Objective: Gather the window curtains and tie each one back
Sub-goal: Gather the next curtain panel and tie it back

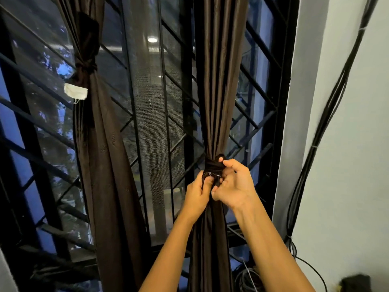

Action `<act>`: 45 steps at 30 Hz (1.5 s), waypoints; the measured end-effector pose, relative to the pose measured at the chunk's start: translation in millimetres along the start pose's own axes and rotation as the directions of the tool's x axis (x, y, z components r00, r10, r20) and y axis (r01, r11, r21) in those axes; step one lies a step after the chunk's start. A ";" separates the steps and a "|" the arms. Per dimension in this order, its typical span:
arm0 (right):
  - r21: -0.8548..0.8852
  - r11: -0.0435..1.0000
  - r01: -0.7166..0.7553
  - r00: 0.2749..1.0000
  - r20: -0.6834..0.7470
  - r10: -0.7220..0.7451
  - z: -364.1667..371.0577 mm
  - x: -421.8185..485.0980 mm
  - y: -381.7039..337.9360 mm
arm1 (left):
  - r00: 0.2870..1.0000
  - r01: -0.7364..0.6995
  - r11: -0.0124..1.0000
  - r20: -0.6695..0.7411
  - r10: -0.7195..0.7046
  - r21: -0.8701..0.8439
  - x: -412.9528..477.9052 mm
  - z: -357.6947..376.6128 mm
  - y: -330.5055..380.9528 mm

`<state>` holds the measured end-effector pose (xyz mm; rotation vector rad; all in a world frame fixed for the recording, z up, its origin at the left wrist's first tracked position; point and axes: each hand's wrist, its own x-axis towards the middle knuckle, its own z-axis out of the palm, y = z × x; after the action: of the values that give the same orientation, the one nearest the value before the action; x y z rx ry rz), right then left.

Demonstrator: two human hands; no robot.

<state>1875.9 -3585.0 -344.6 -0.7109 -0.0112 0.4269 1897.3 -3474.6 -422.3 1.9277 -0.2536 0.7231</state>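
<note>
Two dark brown curtains hang in front of a barred window. The left curtain [101, 144] is gathered and bound by a brown tie [85, 67] high up, with a white tag hanging beside it. The right curtain [219, 81] is bunched into a narrow column, and a dark tie band [213, 166] wraps around it at mid height. My left hand [199, 194] grips the band's loose end just below the wrap. My right hand [233, 184] pinches the band from the right side, thumb and fingers curled on it.
Black window bars [164, 114] and a mesh screen stand behind the curtains. A white wall [347, 144] at the right carries a bundle of black cables [328, 114] running down to coiled cable near the floor. A dark object lies at the bottom right corner.
</note>
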 end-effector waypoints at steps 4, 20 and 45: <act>-0.020 0.998 -0.055 0.996 0.064 0.056 -6.1 4.3 -2.5 | 0.999 -0.043 0.999 -0.008 0.043 0.026 0.6 -1.7 -4.2; -0.326 0.945 -0.027 0.991 0.119 0.069 -12.4 8.4 -12.6 | 0.895 -0.321 0.899 -0.214 0.391 0.299 1.8 -32.2 79.8; -0.697 0.551 0.459 0.884 0.295 -0.362 -33.9 13.4 -5.2 | 0.636 -0.671 0.161 0.451 0.626 0.723 45.7 -50.6 81.4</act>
<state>1895.2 -3604.7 -368.9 -1.4807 -0.4977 -0.0302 1876.3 -3461.5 -319.0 2.8194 -0.9848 1.6442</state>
